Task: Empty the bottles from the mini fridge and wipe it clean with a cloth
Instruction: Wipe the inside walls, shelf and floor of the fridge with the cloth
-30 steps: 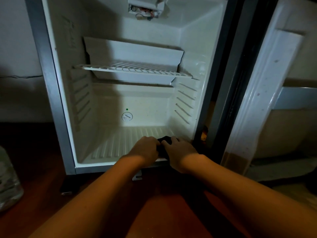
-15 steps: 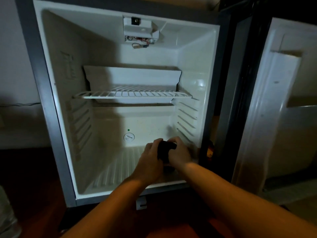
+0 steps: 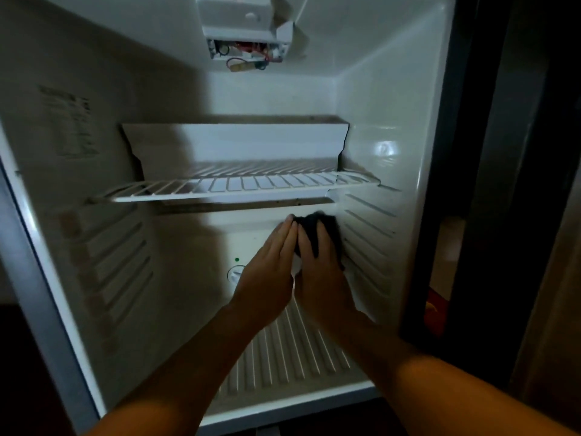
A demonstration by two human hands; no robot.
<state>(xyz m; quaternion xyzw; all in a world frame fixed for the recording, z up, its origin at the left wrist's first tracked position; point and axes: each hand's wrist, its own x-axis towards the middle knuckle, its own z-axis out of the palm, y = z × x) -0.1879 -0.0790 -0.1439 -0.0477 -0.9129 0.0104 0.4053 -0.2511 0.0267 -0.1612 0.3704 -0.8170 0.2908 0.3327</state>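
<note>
The mini fridge [image 3: 386, 127] stands open, white inside, with no bottles in view. Both my hands are deep in its lower compartment, just under the wire shelf [image 3: 232, 184]. My right hand [image 3: 317, 265] presses a dark cloth [image 3: 327, 225] against the back wall, in the corner by the ribbed right wall. My left hand [image 3: 267, 269] lies flat beside it, fingers together, its fingertips touching the cloth's left edge. Most of the cloth is hidden under my right fingers.
A round white dial [image 3: 234, 273] with a green dot above it sits on the back wall, left of my hands. An exposed lamp unit with wires [image 3: 248, 51] hangs from the ceiling. The ribbed floor [image 3: 283, 357] is bare. The door frame is dark at right.
My hands carried the cloth from the front edge of the fridge floor inward and up to the back right corner under the shelf. My head moved closer to the fridge.
</note>
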